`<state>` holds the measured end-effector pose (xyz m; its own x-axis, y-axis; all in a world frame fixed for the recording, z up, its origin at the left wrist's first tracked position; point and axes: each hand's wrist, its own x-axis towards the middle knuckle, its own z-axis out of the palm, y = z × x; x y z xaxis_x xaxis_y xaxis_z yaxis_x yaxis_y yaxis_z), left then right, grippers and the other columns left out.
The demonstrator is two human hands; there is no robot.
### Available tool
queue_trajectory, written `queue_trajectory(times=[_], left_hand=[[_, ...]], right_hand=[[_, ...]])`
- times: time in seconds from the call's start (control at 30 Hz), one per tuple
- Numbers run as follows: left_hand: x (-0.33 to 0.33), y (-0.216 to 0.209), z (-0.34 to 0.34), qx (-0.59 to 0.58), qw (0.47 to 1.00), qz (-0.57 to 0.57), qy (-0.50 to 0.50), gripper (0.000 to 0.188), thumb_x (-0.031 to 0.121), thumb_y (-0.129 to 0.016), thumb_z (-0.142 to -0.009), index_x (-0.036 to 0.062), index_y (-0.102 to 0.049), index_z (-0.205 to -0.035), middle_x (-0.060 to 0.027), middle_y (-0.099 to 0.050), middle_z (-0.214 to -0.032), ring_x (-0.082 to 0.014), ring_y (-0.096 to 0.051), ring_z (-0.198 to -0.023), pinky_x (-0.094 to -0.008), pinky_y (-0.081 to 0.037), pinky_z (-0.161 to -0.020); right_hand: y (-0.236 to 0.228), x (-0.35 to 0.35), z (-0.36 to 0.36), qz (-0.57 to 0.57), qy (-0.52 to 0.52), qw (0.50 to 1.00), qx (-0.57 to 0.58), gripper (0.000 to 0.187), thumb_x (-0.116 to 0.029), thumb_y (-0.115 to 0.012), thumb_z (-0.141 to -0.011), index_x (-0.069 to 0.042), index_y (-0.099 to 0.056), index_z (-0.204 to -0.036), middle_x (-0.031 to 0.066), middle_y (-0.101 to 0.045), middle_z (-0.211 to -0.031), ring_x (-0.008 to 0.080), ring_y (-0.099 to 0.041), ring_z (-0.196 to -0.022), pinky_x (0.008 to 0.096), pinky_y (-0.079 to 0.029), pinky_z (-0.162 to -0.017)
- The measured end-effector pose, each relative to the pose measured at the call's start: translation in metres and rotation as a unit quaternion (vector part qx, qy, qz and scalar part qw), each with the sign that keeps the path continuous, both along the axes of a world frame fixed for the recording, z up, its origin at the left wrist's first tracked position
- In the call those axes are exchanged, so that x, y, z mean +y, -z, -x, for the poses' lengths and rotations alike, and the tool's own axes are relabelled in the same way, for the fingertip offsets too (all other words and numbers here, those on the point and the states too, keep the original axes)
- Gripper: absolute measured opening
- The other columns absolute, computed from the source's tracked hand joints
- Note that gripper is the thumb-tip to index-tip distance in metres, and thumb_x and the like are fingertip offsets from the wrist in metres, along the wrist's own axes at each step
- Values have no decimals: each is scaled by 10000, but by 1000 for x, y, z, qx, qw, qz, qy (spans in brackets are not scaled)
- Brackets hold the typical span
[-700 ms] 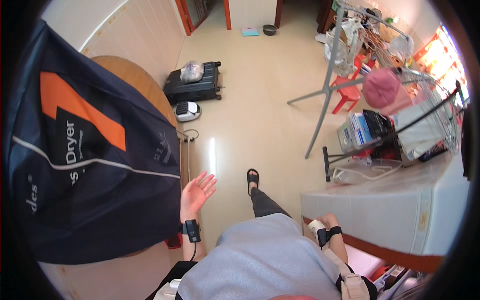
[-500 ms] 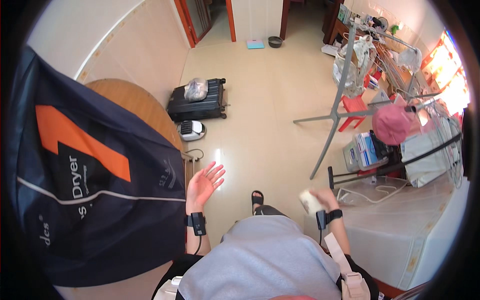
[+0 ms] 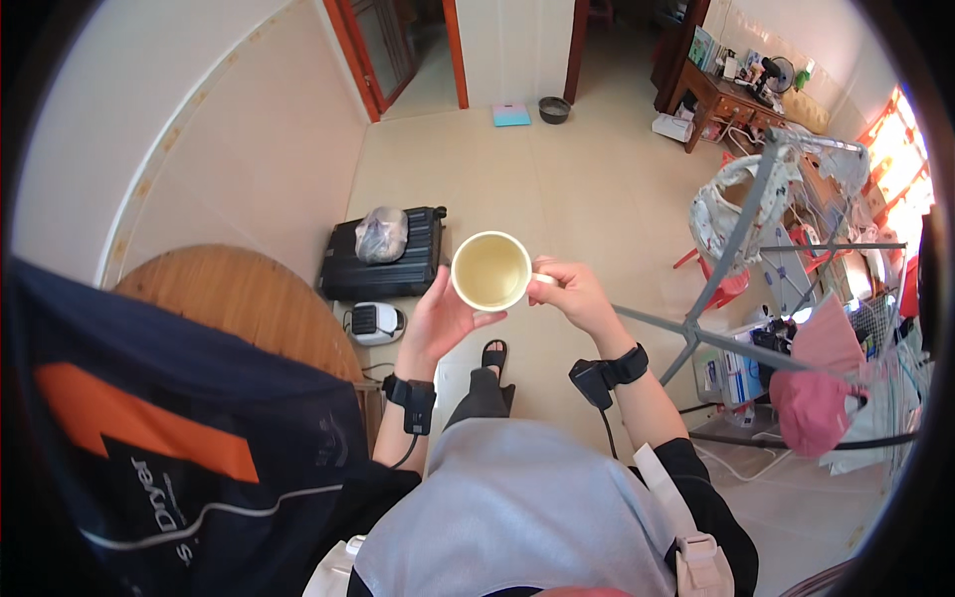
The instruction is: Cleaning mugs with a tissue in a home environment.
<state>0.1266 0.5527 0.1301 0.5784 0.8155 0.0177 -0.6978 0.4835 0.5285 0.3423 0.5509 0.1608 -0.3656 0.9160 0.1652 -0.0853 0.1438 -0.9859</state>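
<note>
Cradling suits the left hand [image 3: 436, 316], uncurled with its palm curved at the near-left side of the cup [image 3: 490, 238]; whether it bears weight, I cannot tell. The cup sits between both hands, mouth up, with what looks like pale liquid [image 3: 493, 276] inside, so keeping it level matters. The right hand [image 3: 575, 295] pinches the handle [image 3: 545, 280]; a firm grip and quiet wrist, clear of the rack [image 3: 688, 329], would serve best.
</note>
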Motion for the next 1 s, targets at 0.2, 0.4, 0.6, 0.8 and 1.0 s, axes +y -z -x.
queue_trajectory(times=[0.2,0.4,0.6,0.8,1.0], left_hand=[[161,-12,-21,75,997,0,-10,427,318,-346,-971,25,-409,-1275,-109,-488,-1251,-221,-502,-1139,-388,-452,-932],[306,-29,-91,137,989,-11,60,440,322,-332,-975,16,-390,-1285,-127,-488,-1248,-237,-523,-1117,-383,-483,-903],[446,-14,-183,114,980,4,161,430,296,-319,-977,6,-364,-1291,-158,-482,-1242,-267,-547,-1085,-400,-511,-883],[575,-11,-282,88,956,0,278,432,284,-317,-972,16,-346,-1310,-179,-444,-1283,-305,-531,-1100,-462,-494,-889],[682,14,-341,130,956,24,263,512,317,-415,-922,65,-318,-1356,-127,-290,-1419,-316,-311,-1285,-558,-319,-984]], right_hand=[[-17,129,-22,-50,38,997,-53,230,-212,-659,-818,-33,-623,-680,15,-578,-742,90,-528,-686,234,-407,-620],[-24,236,-75,37,149,988,-6,214,-206,-656,-824,-26,-641,-709,-12,-585,-666,59,-514,-645,216,-403,-608],[-17,342,-155,95,233,963,-101,244,-245,-654,-822,-34,-640,-701,-46,-466,-528,28,-404,-516,219,-350,-494],[-23,449,-247,57,288,953,-76,298,-287,-650,-823,-37,-632,-662,-59,-401,-493,26,-346,-479,219,-270,-453],[-21,521,-333,95,332,936,-73,343,-280,-638,-835,-50,-572,-588,-60,-423,-491,22,-318,-468,222,-236,-445]])
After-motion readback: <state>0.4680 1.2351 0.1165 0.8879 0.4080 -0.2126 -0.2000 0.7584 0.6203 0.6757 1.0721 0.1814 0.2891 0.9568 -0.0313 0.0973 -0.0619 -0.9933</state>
